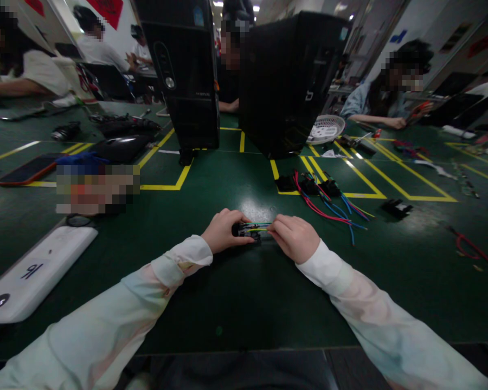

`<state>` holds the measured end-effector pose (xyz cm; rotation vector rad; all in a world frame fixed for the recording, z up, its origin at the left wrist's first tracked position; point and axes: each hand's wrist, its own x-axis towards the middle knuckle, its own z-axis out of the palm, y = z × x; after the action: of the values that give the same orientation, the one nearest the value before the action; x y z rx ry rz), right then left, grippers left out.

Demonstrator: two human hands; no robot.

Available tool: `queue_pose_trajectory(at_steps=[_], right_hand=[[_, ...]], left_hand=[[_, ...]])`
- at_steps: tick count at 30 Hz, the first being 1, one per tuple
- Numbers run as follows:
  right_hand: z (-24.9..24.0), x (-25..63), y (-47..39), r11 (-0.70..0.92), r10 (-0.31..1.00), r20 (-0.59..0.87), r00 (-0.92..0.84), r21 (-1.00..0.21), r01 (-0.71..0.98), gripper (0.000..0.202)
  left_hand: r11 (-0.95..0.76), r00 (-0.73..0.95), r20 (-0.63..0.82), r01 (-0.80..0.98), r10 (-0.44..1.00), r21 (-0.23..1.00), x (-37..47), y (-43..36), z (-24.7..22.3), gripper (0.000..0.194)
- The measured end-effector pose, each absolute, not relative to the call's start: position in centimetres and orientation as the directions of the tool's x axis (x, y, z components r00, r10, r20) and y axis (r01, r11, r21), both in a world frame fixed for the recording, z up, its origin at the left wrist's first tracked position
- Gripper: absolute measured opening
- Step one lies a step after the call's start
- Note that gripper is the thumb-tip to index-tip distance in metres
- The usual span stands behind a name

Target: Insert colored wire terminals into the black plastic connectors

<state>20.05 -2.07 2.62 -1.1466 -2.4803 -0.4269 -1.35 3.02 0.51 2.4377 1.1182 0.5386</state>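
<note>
Left hand [222,233]: thumb and fingers parted by about the width of a black connector [238,230], gripping it between them, thumb on the near edge, fingers on the far edge. Right hand [296,237]: fingertips pinched together on thin wires [257,229] running from the connector, green/blue/yellow visible. Exact wire count under the fingertips: can't tell, too small. Connector sits low over the green bench [244,303], front and center, between the hands; whether it touches the surface, can't tell.

Forward and right of the hands: three black plugs [308,185] in a row by the yellow tape [427,199], red, blue and green leads trailing to the near right. Loose black block [396,208] further right, apart from them. Red cable [477,252] near the right edge.

Left side: white case [44,265] lying at an angle, phone [28,170] beyond it. Far side: left tower [183,81] and right tower [284,81] upright, white basket [329,128] just beside the right one. Co-worker [390,100] seated beyond, far right, both hands up at something small, blurred.
</note>
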Motion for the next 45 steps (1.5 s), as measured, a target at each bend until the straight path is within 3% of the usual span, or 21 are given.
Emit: queue_pose_trajectory(at_steps=[3,6,13,18,24,39,45], right_hand=[[2.83,19.98,-2.15,0.589,0.634,0.514,-0.578,0.165,0.792,0.026],[2.83,20.04,-2.12,0.613,0.627,0.475,-0.617,0.187,0.768,0.025],[2.68,19.88,-2.14,0.588,0.648,0.518,-0.559,0.126,0.799,0.025],[2.41,20.0,-1.95,0.649,0.646,0.46,-0.609,0.091,0.756,0.024],[2.46,19.82,-2.1,0.615,0.639,0.534,-0.554,0.079,0.785,0.022],[2.71,20.04,-1.93,0.679,0.642,0.416,-0.644,0.081,0.73,0.022],[2.51,19.86,-2.13,0.609,0.66,0.505,-0.556,0.073,0.79,0.023]], left_hand=[[-0.592,0.594,0.18,0.628,0.784,0.505,-1.31,3.0,0.47,0.039],[-0.584,0.594,0.166,0.632,0.787,0.509,-1.3,2.96,0.52,0.037],[-0.579,0.588,0.166,0.636,0.792,0.51,-1.31,2.94,0.56,0.037],[-0.586,0.597,0.166,0.627,0.785,0.514,-1.31,2.93,0.6,0.036],[-0.581,0.591,0.166,0.632,0.789,0.513,-1.34,2.97,0.51,0.038],[-0.587,0.6,0.164,0.627,0.783,0.512,-1.43,3.02,0.4,0.038],[-0.574,0.588,0.154,0.643,0.794,0.508,-1.34,2.96,0.5,0.039]])
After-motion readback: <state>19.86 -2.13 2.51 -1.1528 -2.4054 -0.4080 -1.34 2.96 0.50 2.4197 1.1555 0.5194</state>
